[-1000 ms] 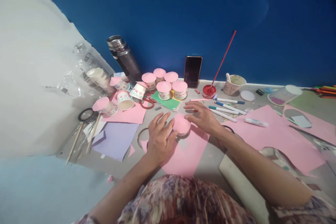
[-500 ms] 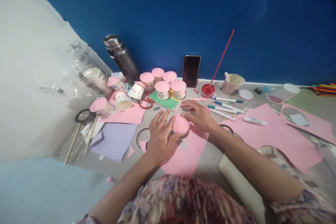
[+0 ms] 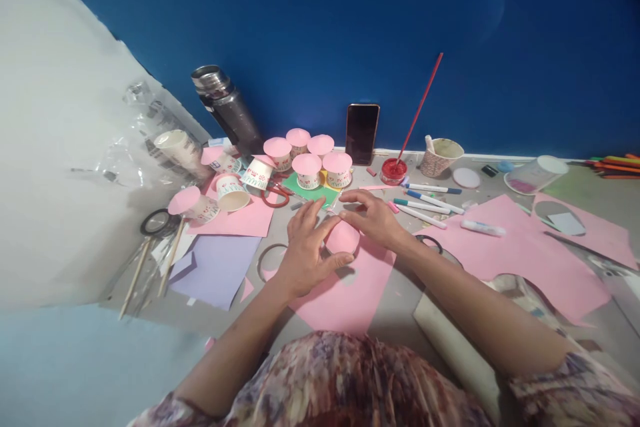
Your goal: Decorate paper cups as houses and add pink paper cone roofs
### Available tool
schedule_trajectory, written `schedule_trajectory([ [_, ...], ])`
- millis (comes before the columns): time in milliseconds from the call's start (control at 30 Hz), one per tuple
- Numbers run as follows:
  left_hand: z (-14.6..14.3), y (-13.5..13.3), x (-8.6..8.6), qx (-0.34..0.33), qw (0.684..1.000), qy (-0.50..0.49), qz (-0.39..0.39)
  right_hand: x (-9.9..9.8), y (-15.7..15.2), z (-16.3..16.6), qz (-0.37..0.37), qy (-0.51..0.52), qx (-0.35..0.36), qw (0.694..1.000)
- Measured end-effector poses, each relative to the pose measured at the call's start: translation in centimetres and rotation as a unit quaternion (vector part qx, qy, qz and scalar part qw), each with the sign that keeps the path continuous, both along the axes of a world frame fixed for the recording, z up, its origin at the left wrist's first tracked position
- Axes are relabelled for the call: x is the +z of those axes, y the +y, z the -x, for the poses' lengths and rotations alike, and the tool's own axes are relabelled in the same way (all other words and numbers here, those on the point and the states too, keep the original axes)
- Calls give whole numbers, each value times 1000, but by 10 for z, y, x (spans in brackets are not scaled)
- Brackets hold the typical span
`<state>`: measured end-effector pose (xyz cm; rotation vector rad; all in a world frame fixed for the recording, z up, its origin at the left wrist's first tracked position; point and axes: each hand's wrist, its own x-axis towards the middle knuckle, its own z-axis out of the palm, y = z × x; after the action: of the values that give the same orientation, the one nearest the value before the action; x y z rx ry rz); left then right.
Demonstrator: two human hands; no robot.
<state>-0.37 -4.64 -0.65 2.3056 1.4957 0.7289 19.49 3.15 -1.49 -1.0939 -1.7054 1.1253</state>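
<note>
An upturned paper cup with a pink paper circle [image 3: 343, 237] on top stands on a pink sheet [image 3: 345, 293] in front of me. My left hand [image 3: 304, 248] curls round the cup's left side, thumb below it and fingers over its top edge. From the other side my right hand [image 3: 373, 217] wraps the cup's far right rim with bent fingers. Both hands grip the same cup. Behind them stand several finished pink-topped cups [image 3: 307, 165] on green paper.
Tipped paper cups [image 3: 231, 192], red scissors [image 3: 274, 196], a steel flask [image 3: 226, 109], a phone [image 3: 362, 133] leaning on the blue wall, a red paint pot [image 3: 393, 171] with a stick, markers [image 3: 423, 203], a glue stick [image 3: 483, 228], tape roll [image 3: 157, 221], wooden sticks and pink and lilac sheets crowd the table.
Both hands have closed in tighter round the pink-topped cup; the left fingers now reach over its top. The view has shifted slightly to the right.
</note>
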Motion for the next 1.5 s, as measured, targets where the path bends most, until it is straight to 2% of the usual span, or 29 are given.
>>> schedule_trajectory([
  [100,3,0,-3,5,1000,-21,-11,0,2,-4,27,-2,6,1000],
  [200,10,-6,-4,9,998,-36,-55,1,4,-13,62,0,3,998],
  [333,13,-23,-7,3,995,8,-97,1,3,-24,81,-10,5,997],
  [533,-1,-43,-22,20,991,67,-113,-3,0,-24,57,-22,35,998],
  [700,-1,-49,-27,41,992,38,-110,-4,0,-27,54,-20,41,997],
  [900,1,-62,-33,35,992,50,-110,-4,0,-32,10,-16,101,995],
  [1000,3,-63,-35,40,993,19,-108,-2,1,-34,10,-6,118,993],
  [1067,5,-61,-34,87,991,-28,-93,2,4,-37,22,15,103,994],
  [1133,6,-55,-32,136,987,-61,-63,7,7,-43,38,32,58,997],
  [1267,5,-43,-28,151,985,-86,7,13,12,-52,69,33,-22,997],
  [1367,2,-38,-28,174,975,-131,51,8,14,-52,80,24,-21,996],
  [1500,-2,-39,-33,191,969,-153,37,-2,15,-49,80,17,-15,997],
])
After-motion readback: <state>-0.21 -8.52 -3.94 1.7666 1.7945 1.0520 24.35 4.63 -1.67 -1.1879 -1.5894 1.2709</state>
